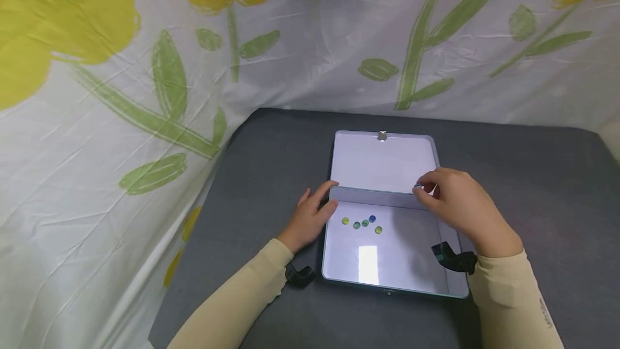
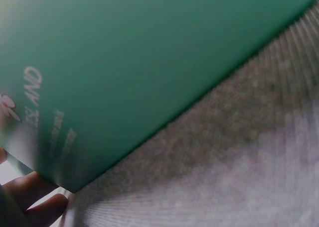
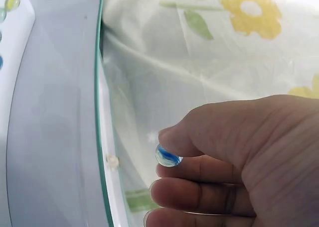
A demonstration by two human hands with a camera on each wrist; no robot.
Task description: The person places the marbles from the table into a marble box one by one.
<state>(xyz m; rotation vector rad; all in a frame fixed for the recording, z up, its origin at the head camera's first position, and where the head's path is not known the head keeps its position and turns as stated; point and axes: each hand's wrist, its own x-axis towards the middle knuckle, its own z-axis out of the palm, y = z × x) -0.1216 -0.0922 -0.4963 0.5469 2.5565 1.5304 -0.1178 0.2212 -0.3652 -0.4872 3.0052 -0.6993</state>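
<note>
Tabletop (image 1: 281, 155), tin (image 1: 339, 263) with five marbles (image 1: 365, 223), left hand (image 1: 307, 220) spread (right hand (image 1: 460, 206) pinching another marble (image 3: 168, 156))

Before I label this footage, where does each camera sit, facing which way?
Head: worn there, facing forward and down at an open box; left hand, right hand, sleeves show.
Left wrist: worn there, facing a green lettered surface; fingertips show.
Right wrist: worn there, facing a pinched marble; thumb, fingers show.
Head and right wrist share that marble and box.
</note>
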